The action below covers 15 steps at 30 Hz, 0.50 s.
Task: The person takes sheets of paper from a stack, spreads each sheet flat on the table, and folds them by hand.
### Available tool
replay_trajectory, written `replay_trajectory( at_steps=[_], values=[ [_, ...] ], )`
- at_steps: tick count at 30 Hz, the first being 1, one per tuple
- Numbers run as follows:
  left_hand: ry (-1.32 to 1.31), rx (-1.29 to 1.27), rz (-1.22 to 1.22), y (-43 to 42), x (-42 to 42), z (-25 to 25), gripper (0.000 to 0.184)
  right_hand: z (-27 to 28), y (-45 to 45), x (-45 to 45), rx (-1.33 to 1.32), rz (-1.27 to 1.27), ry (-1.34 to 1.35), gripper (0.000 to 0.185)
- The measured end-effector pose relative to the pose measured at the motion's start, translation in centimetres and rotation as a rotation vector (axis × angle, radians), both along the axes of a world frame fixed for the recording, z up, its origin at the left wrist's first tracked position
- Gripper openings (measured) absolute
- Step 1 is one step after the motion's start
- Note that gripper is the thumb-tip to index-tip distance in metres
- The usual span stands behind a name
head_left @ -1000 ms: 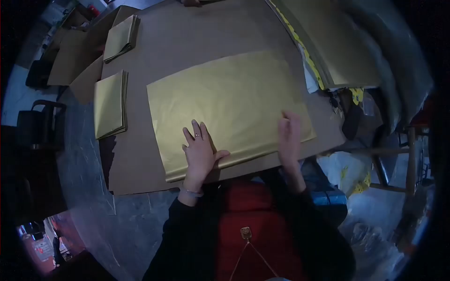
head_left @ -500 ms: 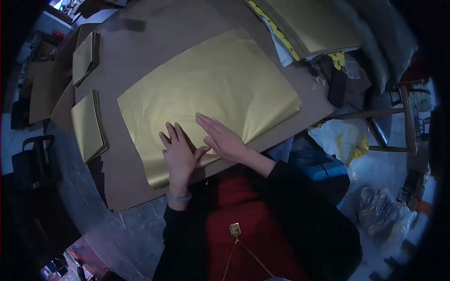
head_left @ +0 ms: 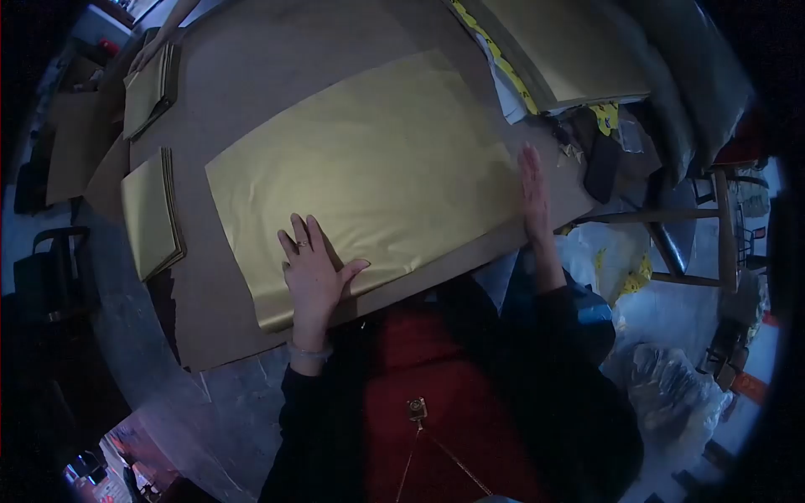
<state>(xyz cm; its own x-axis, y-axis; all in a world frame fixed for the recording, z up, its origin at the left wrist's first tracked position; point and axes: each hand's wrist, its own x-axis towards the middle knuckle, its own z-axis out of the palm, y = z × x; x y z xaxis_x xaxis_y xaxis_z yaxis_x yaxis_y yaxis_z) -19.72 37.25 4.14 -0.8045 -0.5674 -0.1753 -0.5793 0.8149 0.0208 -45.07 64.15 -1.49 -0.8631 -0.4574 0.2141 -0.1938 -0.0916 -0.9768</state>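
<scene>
A large sheet of gold paper lies on the brown board that covers the table. My left hand rests on its near left part, fingers spread and a ring on one of them. Small wrinkles run through the paper to the right of that hand. At the sheet's right edge is my right hand, with its fingers stretched out and side by side. Nothing shows in either hand.
Two folded gold stacks, one nearer and one farther, lie along the left edge. Another person's hand touches the farther one. A pile of gold sheets and a dark phone-like object are at the right. A wooden chair stands beyond.
My right hand has slid from the middle of the sheet to its right edge, and the raised right corner now lies flatter. Another person's hand has appeared at the far left stack.
</scene>
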Motion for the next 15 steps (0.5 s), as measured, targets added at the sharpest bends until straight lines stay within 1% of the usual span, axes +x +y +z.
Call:
replay_trajectory(
  at_steps=[1, 2, 3, 4, 5, 7, 8, 9, 11, 12, 14, 15],
  values=[
    [0.051, 0.043, 0.018, 0.2, 0.2, 0.2, 0.106, -0.1, -0.1, -0.1, -0.075, -0.007, -0.027, 0.058],
    [0.052, 0.038, 0.030, 0.6, 0.4, -0.2, 0.106, -0.2, -0.2, 0.0, -0.093, -0.011, -0.033, 0.056],
    [0.072, 0.007, 0.005, 1.0, 0.7, -1.1, 0.100, -0.3, -0.2, 0.3, -0.049, -0.018, -0.018, 0.054],
    [0.090, -0.025, -0.021, 1.4, 1.1, -2.0, 0.094, 0.1, -0.3, 0.7, 0.076, -0.024, 0.028, 0.053],
    [0.272, 0.052, -0.068, 1.8, 1.4, -2.6, 0.076, 0.7, -0.4, 1.0, 0.226, -0.023, 0.091, 0.051],
    [0.382, 0.185, -0.184, 2.4, 1.4, -3.3, 0.062, 1.7, -0.8, 1.5, 0.536, 0.002, 0.256, 0.048],
    [0.395, 0.253, -0.230, 2.7, 1.0, -3.1, 0.052, 1.9, -1.1, 1.5, 0.629, 0.016, 0.330, 0.047],
    [0.391, 0.245, -0.204, 2.9, 0.8, -3.5, 0.052, 2.1, -1.5, 1.8, 0.697, 0.037, 0.394, 0.046],
    [0.441, 0.324, -0.375, 3.3, 0.3, -4.1, 0.048, 1.9, -1.9, 1.8, 0.767, 0.061, 0.518, 0.043],
    [0.480, 0.370, -0.369, 3.7, 0.1, -3.8, 0.049, 1.8, -2.1, 1.9, 0.840, 0.060, 0.642, 0.041],
    [0.456, 0.321, -0.396, 4.6, -0.6, -3.3, 0.054, 1.6, -2.1, 1.8, 0.821, 0.078, 0.655, 0.040],
    [0.434, 0.303, -0.417, 5.0, -1.0, -3.8, 0.060, 1.5, -2.1, 1.7, 0.815, 0.075, 0.666, 0.038]
  ],
)
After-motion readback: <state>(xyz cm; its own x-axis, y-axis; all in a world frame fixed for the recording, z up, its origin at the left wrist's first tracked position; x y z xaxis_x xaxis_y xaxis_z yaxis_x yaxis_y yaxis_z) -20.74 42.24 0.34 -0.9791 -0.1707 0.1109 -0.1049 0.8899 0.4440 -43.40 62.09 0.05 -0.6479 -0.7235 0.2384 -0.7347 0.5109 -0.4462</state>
